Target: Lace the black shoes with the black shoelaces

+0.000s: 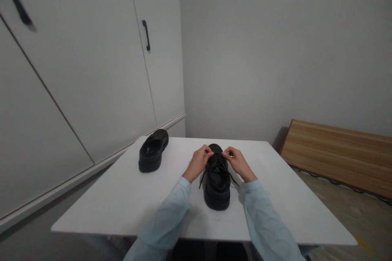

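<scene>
Laced shoe [217,179]: a black thick-soled shoe is stood on its sole near the middle of the white bench [122,195], close to the near edge and between the two forearms.
Long axis: the shoe's length is seen to run from the near edge toward the far wall; the heel is turned to the wearer of the camera and the toe points away.
Laces [218,162]: black laces are drawn across the tongue, and loose ends are seen to trail down both sides of the upper onto the bench.
Left hand [199,161]: it is placed against the left side of the shoe near the toe end of the lacing; its fingers are pinched narrowly on a lace.
Right hand [236,161]: it is mirrored on the right side, the fingers likewise closed on a lace; the exact strand cannot be told.
Reason for the hold: the shoe appears to be set heel-near so that both hands meet over the lacing and the strands are kept taut from either side.
Second shoe [153,150]: the matching black shoe is stood well apart at the far left corner, untouched, its length angled toward the cupboard doors [92,69].
Sleeves [171,216]: pale blue cuffs are rested on the bench.
</scene>
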`<action>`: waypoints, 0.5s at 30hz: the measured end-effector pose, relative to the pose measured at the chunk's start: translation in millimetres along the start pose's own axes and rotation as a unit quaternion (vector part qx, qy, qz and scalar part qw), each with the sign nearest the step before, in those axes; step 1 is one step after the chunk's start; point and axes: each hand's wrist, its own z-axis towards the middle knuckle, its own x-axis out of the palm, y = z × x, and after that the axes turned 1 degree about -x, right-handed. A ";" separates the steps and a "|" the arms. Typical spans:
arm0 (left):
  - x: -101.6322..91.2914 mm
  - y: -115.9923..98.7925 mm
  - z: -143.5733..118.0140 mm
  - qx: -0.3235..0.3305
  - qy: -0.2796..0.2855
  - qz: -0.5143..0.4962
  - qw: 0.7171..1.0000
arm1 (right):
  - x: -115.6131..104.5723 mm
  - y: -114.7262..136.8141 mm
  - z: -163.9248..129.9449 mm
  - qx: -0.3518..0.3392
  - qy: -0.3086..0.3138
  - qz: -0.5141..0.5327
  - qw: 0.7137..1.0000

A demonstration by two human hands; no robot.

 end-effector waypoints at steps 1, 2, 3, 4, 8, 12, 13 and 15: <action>0.3 1.4 0.2 -0.012 0.007 -0.017 1.000 | -0.4 0.5 0.1 0.009 0.002 0.009 1.000; 0.8 3.3 0.6 -0.028 0.013 -0.039 0.999 | -0.7 1.4 0.0 0.020 0.004 0.023 1.000; 1.6 5.4 1.1 -0.046 0.021 -0.063 0.997 | -0.8 2.7 -0.3 0.033 0.007 0.041 0.999; 2.4 7.5 1.6 -0.063 0.029 -0.089 0.994 | -0.7 4.4 -0.7 0.048 0.012 0.065 0.997; 4.4 12.3 2.9 -0.073 0.062 -0.179 0.979 | 0.0 13.9 -3.2 0.103 0.028 0.151 0.983; 3.6 7.7 1.8 -0.065 0.078 -0.198 0.975 | -0.2 22.1 -5.6 0.123 0.038 0.179 0.975; 3.3 6.0 1.4 -0.064 0.078 -0.192 0.976 | -0.2 23.2 -6.0 0.125 0.039 0.185 0.974; 2.7 2.7 0.4 -0.057 0.069 -0.169 0.982 | 0.6 23.9 -6.3 0.117 0.037 0.186 0.975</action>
